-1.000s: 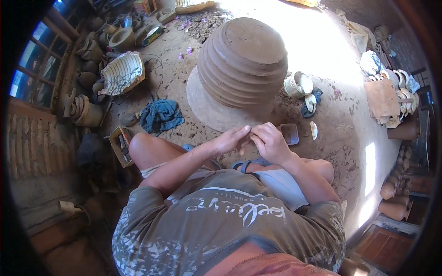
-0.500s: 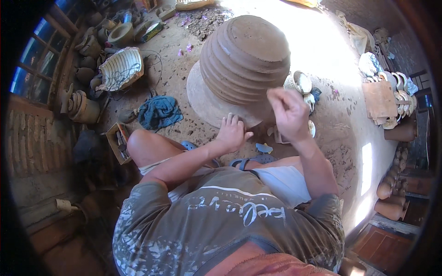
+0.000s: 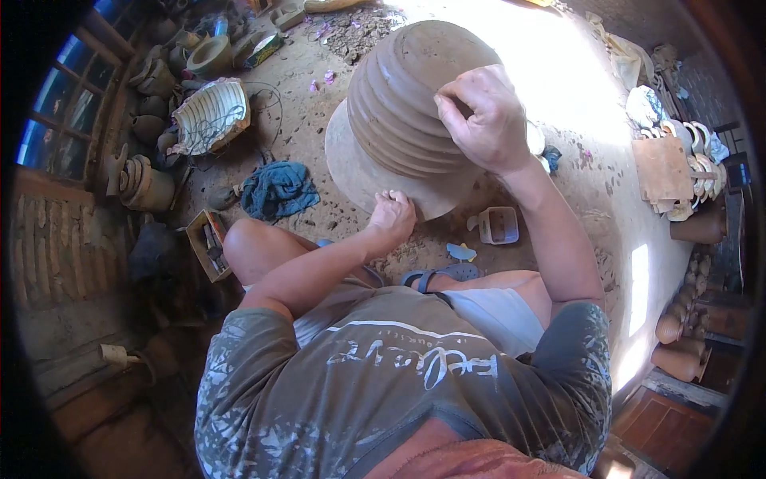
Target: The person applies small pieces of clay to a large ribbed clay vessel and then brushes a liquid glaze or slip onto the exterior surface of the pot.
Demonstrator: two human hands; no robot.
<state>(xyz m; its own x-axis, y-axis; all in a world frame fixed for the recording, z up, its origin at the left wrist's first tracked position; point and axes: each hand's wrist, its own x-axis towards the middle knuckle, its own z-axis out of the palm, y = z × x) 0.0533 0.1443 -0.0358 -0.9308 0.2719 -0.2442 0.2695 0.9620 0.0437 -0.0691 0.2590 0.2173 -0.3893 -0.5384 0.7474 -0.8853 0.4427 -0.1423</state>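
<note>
A pottery workshop, identified by the large ribbed clay vessel (image 3: 399, 104) standing on a round base (image 3: 349, 168) near its centre. Clumps of dark clay (image 3: 359, 36) lie scattered over the dusty floor (image 3: 297, 96), and clay-coloured pots (image 3: 148, 128) crowd together beside a paned window (image 3: 72, 112) at left. Rounded brown jars (image 3: 681, 363) line the opposite side, near stacked curved pieces (image 3: 702, 168).
</note>
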